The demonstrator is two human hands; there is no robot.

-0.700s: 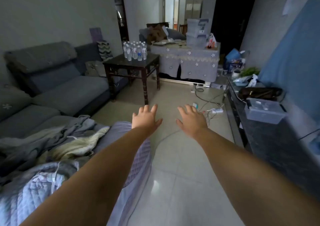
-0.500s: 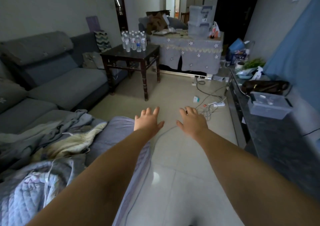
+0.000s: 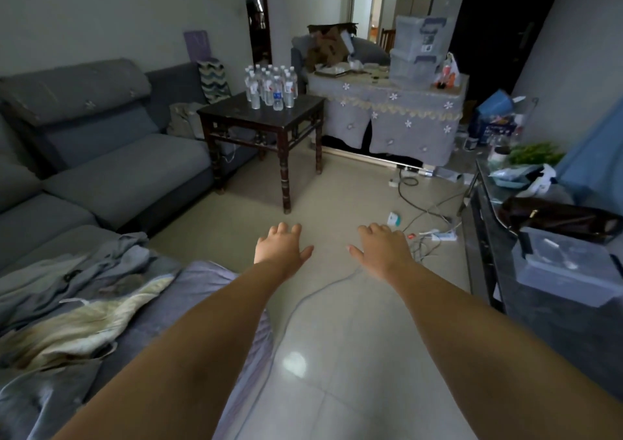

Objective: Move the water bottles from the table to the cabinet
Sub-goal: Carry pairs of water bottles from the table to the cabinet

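Both forearms reach forward from the bottom edge over the tiled floor (image 3: 337, 355). The left hand (image 3: 278, 245) and the right hand (image 3: 382, 249) hang side by side with a gap between them, palms down, fingers straight and loosely spread, holding nothing and touching nothing. Compared with the earlier frames, the hands keep the same pose and spacing, but the room ahead has drawn nearer and the view tilts a little lower.

At 8 o'clock from the hands a heap of crumpled bedding (image 3: 84, 304) lies on the near end of the grey sofa (image 3: 111, 169), which runs away along the left wall toward 10 o'clock. At 2 o'clock from the right hand a white power strip (image 3: 441, 236) and tangled cables (image 3: 421, 210) lie on the floor. At 3 o'clock a dark cabinet (image 3: 499, 264) stands along the right wall; a clear plastic box (image 3: 569, 271) and a dark bag (image 3: 556, 217) rest on its top.

Farther off, at 12 o'clock, stands a dark wooden table (image 3: 269, 115), larger in frame than before. The water bottles (image 3: 271, 87) stand upright in a tight cluster at its far corner. Just behind, at 1 o'clock, a cloth-draped table (image 3: 397, 119) carries stacked clear storage bins (image 3: 418, 51).
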